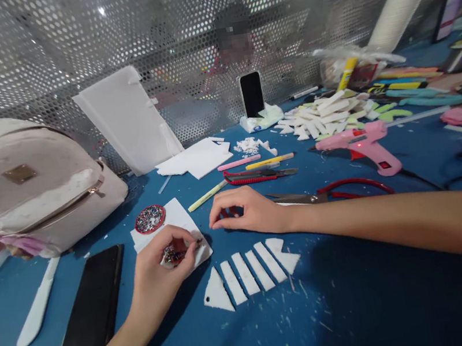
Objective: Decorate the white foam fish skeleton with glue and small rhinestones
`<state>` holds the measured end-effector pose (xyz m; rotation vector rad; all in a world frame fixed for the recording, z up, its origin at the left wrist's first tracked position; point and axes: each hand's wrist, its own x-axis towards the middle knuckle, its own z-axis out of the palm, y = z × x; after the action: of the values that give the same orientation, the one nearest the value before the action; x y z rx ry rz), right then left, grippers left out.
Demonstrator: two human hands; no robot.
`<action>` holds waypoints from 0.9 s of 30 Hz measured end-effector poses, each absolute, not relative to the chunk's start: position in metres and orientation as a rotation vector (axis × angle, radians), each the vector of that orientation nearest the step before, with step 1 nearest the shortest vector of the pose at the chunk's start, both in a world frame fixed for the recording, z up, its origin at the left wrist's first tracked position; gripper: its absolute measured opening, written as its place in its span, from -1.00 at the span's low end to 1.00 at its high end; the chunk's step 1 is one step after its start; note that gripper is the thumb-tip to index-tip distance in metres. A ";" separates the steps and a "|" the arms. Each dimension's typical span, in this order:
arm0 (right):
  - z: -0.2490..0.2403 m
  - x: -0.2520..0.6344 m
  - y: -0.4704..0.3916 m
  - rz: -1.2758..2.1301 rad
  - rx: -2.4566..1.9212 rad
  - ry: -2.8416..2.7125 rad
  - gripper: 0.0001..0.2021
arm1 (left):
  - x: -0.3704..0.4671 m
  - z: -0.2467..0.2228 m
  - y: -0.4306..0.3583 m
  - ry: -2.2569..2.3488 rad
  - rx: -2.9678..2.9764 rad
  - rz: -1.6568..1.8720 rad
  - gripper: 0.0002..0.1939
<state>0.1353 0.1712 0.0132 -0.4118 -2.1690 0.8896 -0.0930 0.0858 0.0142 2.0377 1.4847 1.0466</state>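
Note:
My left hand [159,272] is over a white sheet [179,210], thumb and fingertips pinched around something small and dark that I cannot make out. Beneath that hand lie small dark beads [173,256], partly hidden by the fingers. On the same sheet sits a round red-rimmed lid [149,219] filled with mixed dark and white beads. My right hand [250,211] hovers to the right of the sheet, its fingertips closed together; whether they hold anything is hidden. In front of both hands, white foam pieces [245,274] lie in a fish shape: a head with a black eye, several strips and a tail.
Scissors [347,186], a red cutter [253,176] and markers [239,162] lie behind my right hand. A pink glue gun [360,143] and heaped foam scraps [327,114] are at right. At left are a backpack [34,180], black phone [89,312] and white knife [39,303].

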 end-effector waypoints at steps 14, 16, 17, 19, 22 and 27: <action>0.013 0.136 0.167 0.843 -0.427 -2.080 -0.91 | -0.101 0.006 0.086 1.468 1.965 1.209 -0.98; 0.013 0.136 0.167 0.839 -0.433 -2.067 -0.91 | -0.102 0.006 0.085 1.476 1.958 1.205 -0.98; 0.013 0.136 0.168 0.840 -0.436 -2.069 -0.91 | -0.102 0.005 0.085 1.481 1.952 1.202 -0.99; 0.012 0.136 0.168 0.843 -0.443 -2.081 -0.91 | -0.102 0.005 0.085 1.492 1.941 1.194 -0.98; 0.012 0.136 0.169 0.842 -0.451 -2.090 -0.90 | -0.102 0.006 0.085 1.491 1.936 1.200 -0.97; 0.012 0.136 0.169 0.840 -0.467 -2.105 -0.89 | -0.101 0.007 0.085 1.470 1.946 1.209 -0.96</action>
<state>0.1356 0.1691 0.0118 -0.4671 -2.1053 0.8404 -0.1006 0.0849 0.0066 1.9460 1.4695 1.2091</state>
